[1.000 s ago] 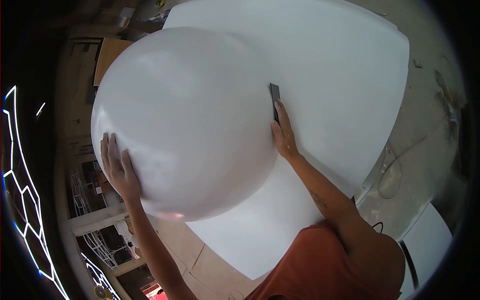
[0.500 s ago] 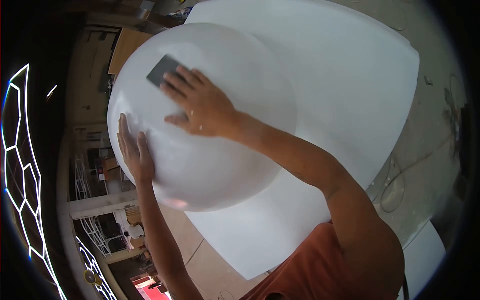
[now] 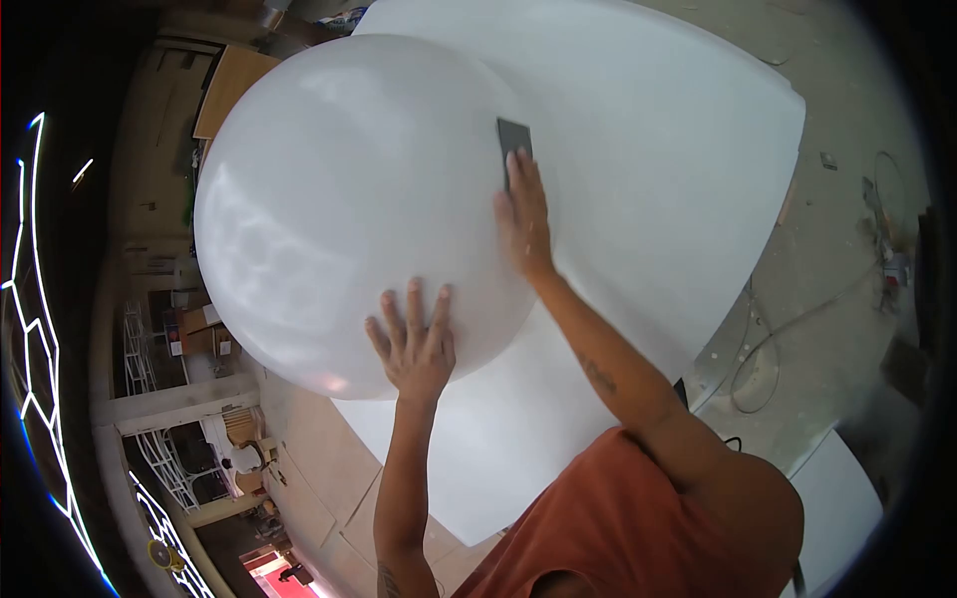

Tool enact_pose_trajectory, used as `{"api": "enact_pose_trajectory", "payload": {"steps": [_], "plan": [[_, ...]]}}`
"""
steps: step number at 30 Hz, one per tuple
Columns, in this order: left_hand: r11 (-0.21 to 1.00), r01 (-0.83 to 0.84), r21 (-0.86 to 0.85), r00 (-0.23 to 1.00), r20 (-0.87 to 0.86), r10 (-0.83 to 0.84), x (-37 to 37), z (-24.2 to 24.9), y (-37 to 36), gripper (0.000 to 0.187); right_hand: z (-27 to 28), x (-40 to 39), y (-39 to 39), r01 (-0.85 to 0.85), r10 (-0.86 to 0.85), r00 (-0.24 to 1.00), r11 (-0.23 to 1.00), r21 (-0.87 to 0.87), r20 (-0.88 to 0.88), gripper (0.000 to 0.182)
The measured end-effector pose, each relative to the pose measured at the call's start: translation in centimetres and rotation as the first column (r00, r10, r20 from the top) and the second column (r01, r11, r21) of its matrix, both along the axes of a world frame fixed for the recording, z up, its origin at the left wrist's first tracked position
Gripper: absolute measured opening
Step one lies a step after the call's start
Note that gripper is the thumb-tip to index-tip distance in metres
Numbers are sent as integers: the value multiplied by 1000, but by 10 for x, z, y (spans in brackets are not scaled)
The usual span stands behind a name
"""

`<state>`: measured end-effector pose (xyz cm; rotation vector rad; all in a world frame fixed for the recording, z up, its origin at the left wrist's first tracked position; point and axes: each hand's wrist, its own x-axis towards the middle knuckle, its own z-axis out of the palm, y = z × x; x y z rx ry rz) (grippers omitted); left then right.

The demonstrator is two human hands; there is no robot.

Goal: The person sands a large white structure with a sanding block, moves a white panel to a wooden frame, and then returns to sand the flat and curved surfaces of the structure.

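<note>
A large glossy white sphere [image 3: 329, 179] fills the middle of the view. On its right side my right hand [image 3: 528, 219] presses a dark grey rectangle of sandpaper [image 3: 514, 134] against the curved surface, and the fingers cover its lower part. My left hand [image 3: 414, 347] lies on the lower front of the sphere with its fingers spread, holding nothing. Beneath and behind the sphere extends a broad white panel [image 3: 678, 140] with curved edges.
A thin cable [image 3: 750, 374] loops on the floor at right, near another white panel [image 3: 837, 513]. A wooden board [image 3: 231, 92] stands behind the sphere at upper left. Hexagonal strip lights [image 3: 45, 339] shine at far left. A person [image 3: 244, 457] appears in the background.
My right hand has swept the sandpaper from the sphere's upper left to its right side. My left hand has moved from the left side to the lower front. The view has shifted slightly.
</note>
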<state>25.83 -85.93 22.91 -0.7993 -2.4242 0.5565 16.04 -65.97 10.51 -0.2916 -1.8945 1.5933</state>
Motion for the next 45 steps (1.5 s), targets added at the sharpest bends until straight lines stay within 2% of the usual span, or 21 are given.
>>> {"api": "enact_pose_trajectory", "payload": {"steps": [3,5,6,8,10,11,12,14,16,19,22,26,29,31,33,34,39,41,43,44,45], "plan": [[965,195,-174,980,59,-188,6,-2,-18,59,-19,118,-74,-156,160,984,986,51,-83,65],[998,-21,53,981,192,10,18,13,-42,57,-47,113,-67,-152,161,982,985,87,-101,66],[998,-36,48,995,93,32,19,20,-67,57,-55,109,-62,-170,185,977,977,127,-111,66],[991,-83,109,997,3,83,11,43,-129,60,-41,39,-20,2,-1,1000,999,-46,17,66],[914,-202,352,979,58,194,8,65,-169,63,-46,-44,35,-62,116,981,946,-317,155,65],[811,-291,508,956,122,267,6,70,-175,65,-58,-73,57,-130,159,968,980,-154,195,64],[804,-314,505,949,137,284,4,65,-174,65,-59,-78,67,-171,208,956,968,-183,207,63],[749,-105,655,979,-64,193,-9,53,-173,65,-55,-67,64,-207,248,944,959,-196,217,62],[737,-73,672,982,-82,172,-13,54,-181,64,-69,-30,36,-112,154,983,938,-328,104,60],[702,-60,710,982,-85,170,-11,50,-180,61,-85,89,-57,11,-7,1000,982,-189,25,60],[680,-64,730,979,-87,185,-8,51,-177,59,-77,193,-152,-91,108,982,990,-112,155,73],[682,-22,731,974,-137,178,-11,51,-181,56,-71,170,-158,71,-42,995,938,-339,93,71],[652,5,758,972,-158,176,-12,50,-178,54,-49,165,-151,110,-36,965,954,-277,258,72],[643,20,766,974,-161,161,-9,51,-180,53,-47,171,-161,81,-8,965,960,-267,262,75],[597,36,802,972,-168,167,-9,49,-176,52,-36,168,-181,113,-53,989,870,-481,136,80],[628,14,778,966,-172,191,-8,49,-175,52,-26,172,-192,134,-59,984,868,-479,169,83],[631,17,775,961,-188,205,-8,40,-169,50,-1,189,-203,134,-110,991,907,-398,82,78],[640,23,768,958,-201,206,-8,42,-173,50,0,191,-181,54,-58,998,986,-156,-21,72],[639,44,768,958,-214,192,-10,40,-176,49,-19,172,-153,205,-206,978,978,47,27,68],[641,69,765,958,-230,172,-11,39,-177,49,-23,161,-133,183,-181,983,958,-222,29,65],[643,68,763,958,-230,171,-13,40,-177,49,-29,152,-103,123,-102,991,953,-276,91,61]]}}
